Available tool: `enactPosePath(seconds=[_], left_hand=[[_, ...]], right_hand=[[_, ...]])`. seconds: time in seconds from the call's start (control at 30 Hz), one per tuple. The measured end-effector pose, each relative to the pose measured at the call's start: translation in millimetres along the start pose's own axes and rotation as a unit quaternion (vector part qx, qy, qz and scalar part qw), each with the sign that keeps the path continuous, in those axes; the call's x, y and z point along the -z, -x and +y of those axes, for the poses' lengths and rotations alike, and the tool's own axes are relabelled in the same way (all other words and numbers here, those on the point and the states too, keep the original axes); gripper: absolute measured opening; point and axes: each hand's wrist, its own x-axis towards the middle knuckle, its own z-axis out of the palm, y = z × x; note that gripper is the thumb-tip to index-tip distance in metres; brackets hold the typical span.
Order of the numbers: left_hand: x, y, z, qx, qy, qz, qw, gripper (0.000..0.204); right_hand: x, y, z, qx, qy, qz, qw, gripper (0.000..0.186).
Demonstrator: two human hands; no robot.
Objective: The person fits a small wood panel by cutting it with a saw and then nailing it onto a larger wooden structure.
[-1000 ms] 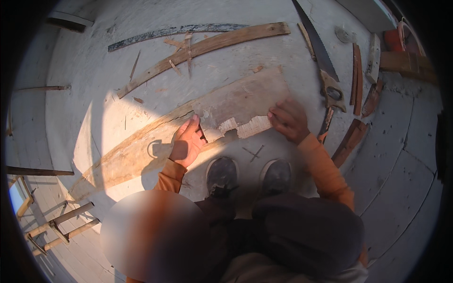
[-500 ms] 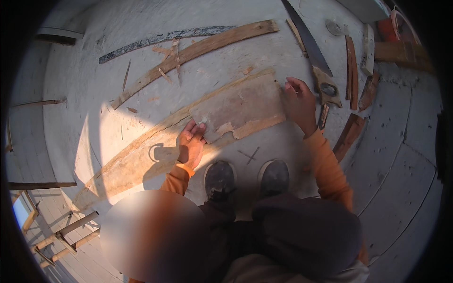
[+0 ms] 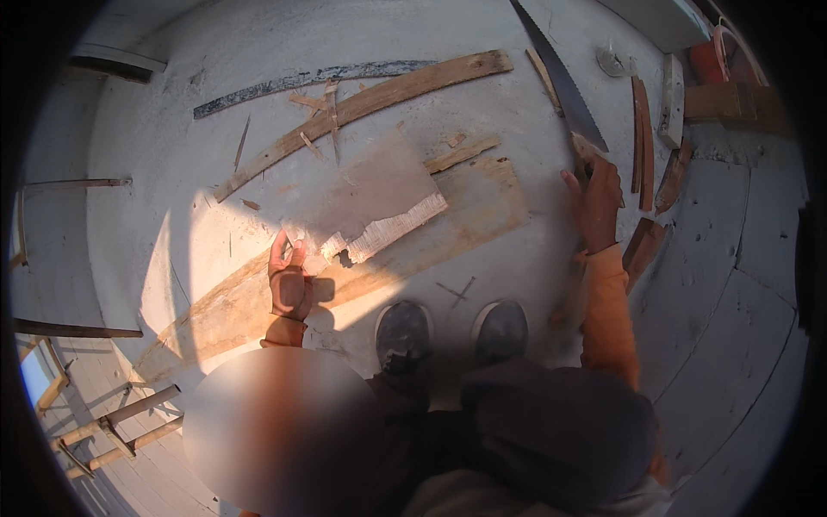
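Observation:
My left hand [image 3: 291, 280] pinches the left end of a thin wooden sheet [image 3: 375, 194] with a ragged, splintered near edge. The sheet is tilted over a long, pale wooden board [image 3: 482, 202] that lies on the floor. On the right, my right hand [image 3: 596, 202] is closed around the handle of a handsaw [image 3: 560, 77]. Its toothed blade points away from me, and my fingers hide most of the handle.
Beyond the sheet lie a long wooden strip [image 3: 370, 102], a dark speckled strip [image 3: 284, 89] and splinters. Reddish wood pieces [image 3: 642, 146] lie right of the saw. My shoes [image 3: 403, 334] stand near the board. Bamboo poles [image 3: 116, 431] are at lower left.
My left hand has pulled the thin sheet leftward, partly off the long board, and tilted it. My right hand has left the sheet's right end and closed on the saw handle.

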Motion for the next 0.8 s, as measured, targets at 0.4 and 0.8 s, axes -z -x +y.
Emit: enactPosePath(seconds=[0.4,0.8], left_hand=[[-12.7,12.0,-11.9,-0.388,-0.552,0.081,0.733,0.092],[-84.0,-18.4,-1.0,-0.403,-0.619,-0.092,0.668,0.151]], right_hand=[[12.1,23.8,0.0,-0.116,-0.299,0.023,0.947,0.026],[24.3,150.4,-111.8,-0.025,-0.502,0.018,0.864,0.026]])
